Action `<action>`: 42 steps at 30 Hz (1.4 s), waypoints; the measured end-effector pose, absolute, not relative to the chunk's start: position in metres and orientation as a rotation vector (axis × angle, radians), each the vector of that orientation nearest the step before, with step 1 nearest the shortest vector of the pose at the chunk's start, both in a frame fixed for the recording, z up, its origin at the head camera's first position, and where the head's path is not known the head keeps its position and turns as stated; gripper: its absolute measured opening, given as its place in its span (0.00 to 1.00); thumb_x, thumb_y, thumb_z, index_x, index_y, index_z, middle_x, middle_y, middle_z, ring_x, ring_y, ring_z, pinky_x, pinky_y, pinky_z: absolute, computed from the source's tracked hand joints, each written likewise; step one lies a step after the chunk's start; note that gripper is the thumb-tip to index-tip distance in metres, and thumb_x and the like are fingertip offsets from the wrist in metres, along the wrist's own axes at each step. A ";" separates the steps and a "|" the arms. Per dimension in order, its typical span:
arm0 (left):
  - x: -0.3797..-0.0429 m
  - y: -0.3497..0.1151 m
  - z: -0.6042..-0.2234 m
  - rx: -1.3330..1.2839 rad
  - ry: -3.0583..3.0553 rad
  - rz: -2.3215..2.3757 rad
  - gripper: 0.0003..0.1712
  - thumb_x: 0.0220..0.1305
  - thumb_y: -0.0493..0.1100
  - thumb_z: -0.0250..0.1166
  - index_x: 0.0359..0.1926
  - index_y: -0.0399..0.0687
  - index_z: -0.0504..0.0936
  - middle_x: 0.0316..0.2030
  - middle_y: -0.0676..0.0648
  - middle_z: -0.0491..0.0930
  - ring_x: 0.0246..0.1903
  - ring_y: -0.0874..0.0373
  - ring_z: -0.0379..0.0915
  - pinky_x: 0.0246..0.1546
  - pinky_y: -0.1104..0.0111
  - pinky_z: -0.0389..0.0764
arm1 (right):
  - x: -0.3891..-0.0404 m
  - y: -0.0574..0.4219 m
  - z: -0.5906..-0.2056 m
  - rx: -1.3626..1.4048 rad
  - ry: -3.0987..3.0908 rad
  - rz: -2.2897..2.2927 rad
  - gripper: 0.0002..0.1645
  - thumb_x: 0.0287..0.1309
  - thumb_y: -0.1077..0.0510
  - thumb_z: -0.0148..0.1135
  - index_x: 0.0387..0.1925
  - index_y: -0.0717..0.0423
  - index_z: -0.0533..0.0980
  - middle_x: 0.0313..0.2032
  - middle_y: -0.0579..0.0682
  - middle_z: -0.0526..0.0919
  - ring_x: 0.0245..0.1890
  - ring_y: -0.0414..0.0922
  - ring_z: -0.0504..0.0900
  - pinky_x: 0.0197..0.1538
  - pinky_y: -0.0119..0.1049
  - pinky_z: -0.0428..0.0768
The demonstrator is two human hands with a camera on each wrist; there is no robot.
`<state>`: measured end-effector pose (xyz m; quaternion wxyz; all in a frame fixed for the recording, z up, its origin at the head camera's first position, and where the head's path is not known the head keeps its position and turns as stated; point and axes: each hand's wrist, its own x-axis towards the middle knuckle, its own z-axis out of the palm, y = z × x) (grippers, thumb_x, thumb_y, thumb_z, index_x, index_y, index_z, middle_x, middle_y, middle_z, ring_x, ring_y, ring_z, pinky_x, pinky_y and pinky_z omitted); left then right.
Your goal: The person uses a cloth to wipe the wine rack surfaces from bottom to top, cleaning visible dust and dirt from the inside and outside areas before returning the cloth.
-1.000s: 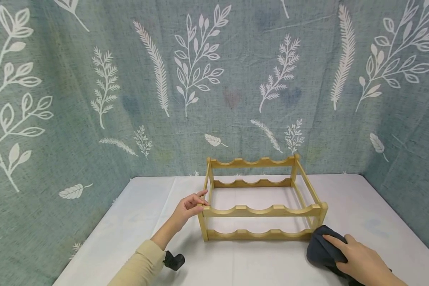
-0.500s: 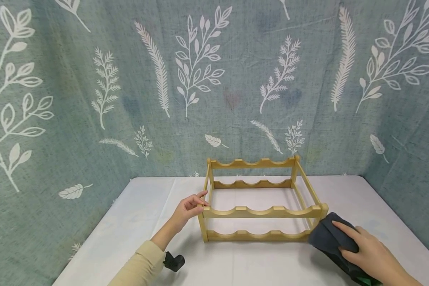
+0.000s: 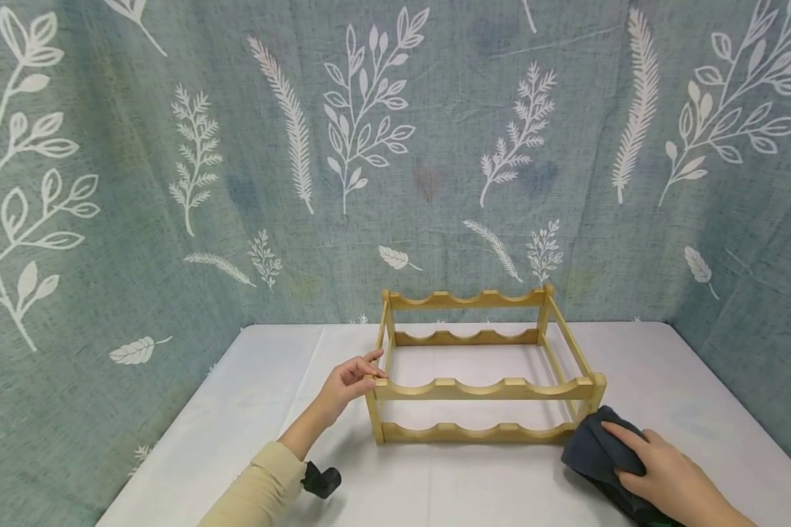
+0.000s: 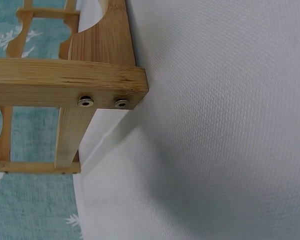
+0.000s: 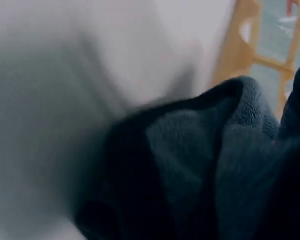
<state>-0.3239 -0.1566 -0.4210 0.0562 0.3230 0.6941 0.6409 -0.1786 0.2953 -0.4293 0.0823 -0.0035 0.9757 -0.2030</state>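
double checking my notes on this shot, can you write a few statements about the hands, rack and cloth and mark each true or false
1. The right hand holds a dark cloth. True.
2. The left hand touches the wooden rack at its near left corner. True.
3. The wooden rack lies tipped over on its back. False: it stands upright on the white table.
4. The left wrist view shows round metal fasteners on the wooden rack. True.
5. The dark cloth is at the far left corner of the wooden rack. False: it is by the near right corner.
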 end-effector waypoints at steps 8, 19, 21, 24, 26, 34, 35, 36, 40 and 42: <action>-0.323 -0.155 -0.420 1.002 2.054 1.979 0.11 0.61 0.34 0.57 0.34 0.59 0.78 0.39 0.61 0.81 0.63 0.71 0.54 0.56 0.76 0.65 | -0.185 0.278 -0.443 0.011 2.789 -0.534 0.40 0.47 0.51 0.67 0.61 0.59 0.64 0.36 0.57 0.74 0.34 0.51 0.78 0.33 0.50 0.76; -0.324 -0.157 -0.416 0.970 2.082 1.927 0.08 0.61 0.36 0.58 0.35 0.57 0.78 0.41 0.60 0.81 0.69 0.48 0.44 0.56 0.75 0.66 | -0.179 0.169 -0.423 -0.686 2.711 -0.686 0.37 0.45 0.53 0.69 0.60 0.41 0.68 0.44 0.55 0.75 0.33 0.41 0.75 0.31 0.39 0.75; -0.325 -0.158 -0.416 0.959 2.079 1.904 0.08 0.62 0.36 0.57 0.35 0.55 0.78 0.45 0.57 0.79 0.69 0.46 0.43 0.55 0.75 0.66 | -0.183 0.144 -0.421 -0.811 2.737 -0.656 0.37 0.46 0.52 0.67 0.60 0.37 0.67 0.45 0.54 0.75 0.32 0.38 0.74 0.30 0.34 0.74; -0.326 -0.160 -0.415 0.945 2.089 1.858 0.06 0.62 0.38 0.58 0.36 0.55 0.79 0.56 0.50 0.73 0.69 0.46 0.43 0.56 0.72 0.67 | -0.194 0.105 -0.419 -0.893 2.790 -0.604 0.37 0.46 0.52 0.66 0.61 0.35 0.66 0.45 0.53 0.75 0.31 0.36 0.74 0.28 0.31 0.73; -0.325 -0.161 -0.415 0.940 2.096 1.832 0.05 0.63 0.40 0.57 0.37 0.54 0.78 0.62 0.44 0.66 0.69 0.46 0.43 0.58 0.66 0.67 | -0.203 0.082 -0.421 -0.898 2.821 -0.557 0.36 0.46 0.52 0.66 0.60 0.36 0.67 0.45 0.55 0.75 0.32 0.39 0.76 0.29 0.31 0.74; -0.330 -0.158 -0.414 0.963 2.178 1.753 0.18 0.69 0.49 0.48 0.40 0.41 0.77 0.66 0.40 0.58 0.68 0.46 0.46 0.62 0.42 0.49 | -0.230 0.032 -0.427 -0.815 2.963 -0.479 0.35 0.45 0.53 0.69 0.58 0.43 0.70 0.31 0.50 0.73 0.19 0.36 0.68 0.21 0.29 0.68; -0.331 -0.159 -0.414 0.970 2.190 1.742 0.19 0.70 0.50 0.47 0.40 0.39 0.77 0.66 0.40 0.59 0.68 0.46 0.46 0.63 0.41 0.48 | -0.231 0.030 -0.425 -0.823 2.977 -0.482 0.35 0.46 0.53 0.69 0.58 0.43 0.70 0.30 0.50 0.72 0.18 0.36 0.67 0.20 0.28 0.68; -0.332 -0.159 -0.414 0.974 2.195 1.736 0.20 0.70 0.50 0.46 0.40 0.38 0.77 0.66 0.41 0.59 0.68 0.46 0.46 0.63 0.41 0.47 | -0.231 0.029 -0.422 -0.835 2.987 -0.488 0.35 0.46 0.53 0.69 0.59 0.43 0.69 0.31 0.50 0.72 0.18 0.36 0.67 0.20 0.28 0.68; -0.333 -0.163 -0.417 1.008 2.199 1.723 0.22 0.71 0.50 0.44 0.41 0.38 0.77 0.66 0.40 0.59 0.68 0.45 0.46 0.62 0.40 0.45 | -0.225 0.027 -0.410 -0.918 3.052 -0.528 0.37 0.47 0.52 0.69 0.60 0.44 0.67 0.35 0.51 0.72 0.22 0.36 0.71 0.23 0.27 0.70; -0.333 -0.165 -0.418 1.009 2.203 1.722 0.22 0.71 0.50 0.43 0.40 0.39 0.77 0.65 0.40 0.60 0.68 0.46 0.47 0.62 0.41 0.46 | -0.221 0.027 -0.404 -0.960 3.089 -0.544 0.37 0.47 0.52 0.69 0.61 0.44 0.67 0.36 0.51 0.72 0.24 0.36 0.72 0.23 0.26 0.71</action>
